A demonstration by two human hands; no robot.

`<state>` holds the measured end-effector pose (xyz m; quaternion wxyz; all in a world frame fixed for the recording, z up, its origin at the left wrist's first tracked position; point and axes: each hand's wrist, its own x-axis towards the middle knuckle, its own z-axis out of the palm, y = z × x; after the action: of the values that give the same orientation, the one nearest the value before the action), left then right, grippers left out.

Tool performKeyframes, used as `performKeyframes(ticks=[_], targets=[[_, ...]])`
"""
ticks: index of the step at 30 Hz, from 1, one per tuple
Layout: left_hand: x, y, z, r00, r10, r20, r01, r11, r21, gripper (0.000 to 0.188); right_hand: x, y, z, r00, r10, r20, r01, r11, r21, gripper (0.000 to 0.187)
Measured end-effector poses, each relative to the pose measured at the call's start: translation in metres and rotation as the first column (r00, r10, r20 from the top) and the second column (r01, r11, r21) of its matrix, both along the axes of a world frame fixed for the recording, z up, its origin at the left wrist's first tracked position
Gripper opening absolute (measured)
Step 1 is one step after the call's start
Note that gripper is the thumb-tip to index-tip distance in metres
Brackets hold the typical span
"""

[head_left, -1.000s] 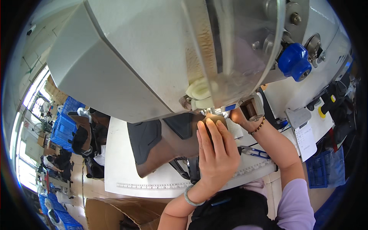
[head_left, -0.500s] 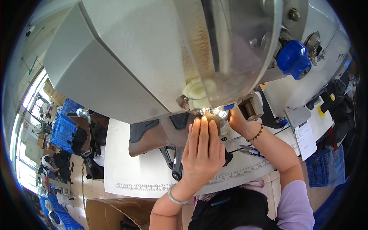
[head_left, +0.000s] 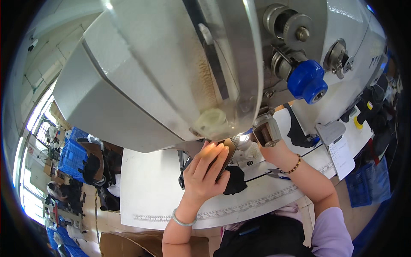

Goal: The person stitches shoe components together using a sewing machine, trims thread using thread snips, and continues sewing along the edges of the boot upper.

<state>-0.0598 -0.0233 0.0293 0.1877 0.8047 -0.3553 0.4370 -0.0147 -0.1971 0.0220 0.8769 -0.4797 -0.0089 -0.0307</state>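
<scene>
My left hand (head_left: 204,173) pinches a brown and black flat workpiece (head_left: 230,153), which looks like a shoe upper piece, between thumb and fingers. The workpiece is tilted up under the head of a large grey sewing machine (head_left: 141,81), close to the lit needle area, and the machine covers its far part. My right hand (head_left: 274,150) reaches in at the right of the needle area, behind a metal spool holder (head_left: 266,132); its fingers are hidden there. A black piece (head_left: 235,180) shows beside my left thumb, on the white table.
A printed ruler strip (head_left: 257,204) curves along the front of the white table (head_left: 147,188). Thread snips (head_left: 278,174) lie near my right wrist. A blue knob (head_left: 307,81) juts from the machine. Blue crates (head_left: 73,150) stand at left, a cardboard box (head_left: 128,244) below the table.
My left hand has moved left and a little nearer, going from lying flat on the workpiece to pinching it. The workpiece has turned up from flat. My view has shifted slightly.
</scene>
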Motion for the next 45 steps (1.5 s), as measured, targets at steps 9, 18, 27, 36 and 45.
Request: performKeyframes(ticks=[9, 18, 27, 36, 45], targets=[[-0.009, -0.016, -0.011, 0.988, 0.153, -0.006, -0.153, 0.988, 0.004, 0.034, -0.009, -0.026, -0.004, 0.533, -0.026, 0.845, 0.793, 0.362, -0.489, 0.034], [0.001, -0.006, -0.012, 0.998, 0.055, 0.022, -0.053, 0.995, -0.082, 0.032, 0.007, -0.024, -0.018, 0.516, 0.096, 0.851, 0.715, 0.498, -0.490, 0.033], [0.007, -0.006, -0.010, 1.000, 0.009, 0.016, -0.006, 0.982, -0.187, 0.030, 0.023, -0.022, -0.024, 0.562, 0.030, 0.826, 0.615, 0.653, -0.442, 0.031], [0.015, 0.000, -0.010, 0.999, -0.020, 0.042, 0.028, 0.978, -0.207, 0.027, 0.019, -0.017, -0.019, 0.529, -0.006, 0.848, 0.671, 0.615, -0.415, 0.031], [0.022, 0.004, -0.008, 0.999, -0.030, 0.031, 0.034, 0.987, -0.154, 0.028, 0.015, -0.019, -0.015, 0.547, 0.008, 0.837, 0.713, 0.520, -0.471, 0.026]])
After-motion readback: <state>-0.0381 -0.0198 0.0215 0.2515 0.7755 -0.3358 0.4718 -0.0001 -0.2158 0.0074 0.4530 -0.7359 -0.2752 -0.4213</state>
